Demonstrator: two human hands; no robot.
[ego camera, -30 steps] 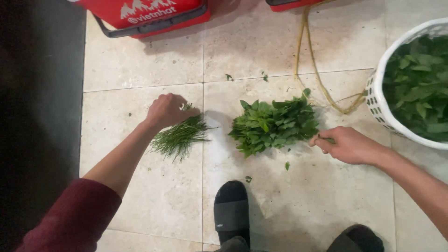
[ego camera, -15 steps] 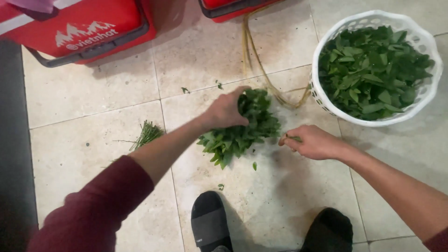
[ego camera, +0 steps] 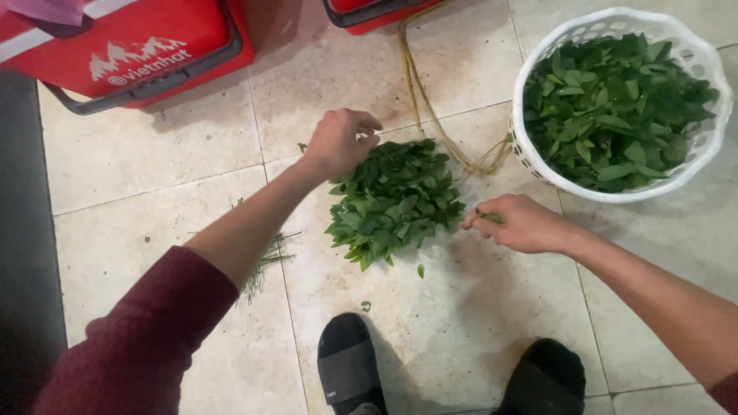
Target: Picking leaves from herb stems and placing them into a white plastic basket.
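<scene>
A heap of green leafy stems (ego camera: 396, 200) lies on the beige tiled floor. My left hand (ego camera: 340, 142) is curled at the heap's upper left edge, fingers closed around some of its stems. My right hand (ego camera: 516, 224) rests on the floor at the heap's right side, pinching a small green stem between its fingers. A white perforated basket (ego camera: 530, 154) full of loose green leaves (ego camera: 615, 107) stands at the upper right, just beyond my right hand. A thin bundle of grass-like green herbs (ego camera: 265, 261) lies on the floor, partly hidden under my left forearm.
Red plastic crates (ego camera: 131, 54) stand along the top edge. Yellowish string (ego camera: 430, 100) trails from them to the basket. My two feet in black slippers (ego camera: 350, 365) are at the bottom. A dark strip of floor (ego camera: 23, 230) runs down the left side.
My left hand left the thin herb bundle at the left and moved right onto the leafy heap. The view shifted so the basket shows fully. My right hand stayed beside the heap.
</scene>
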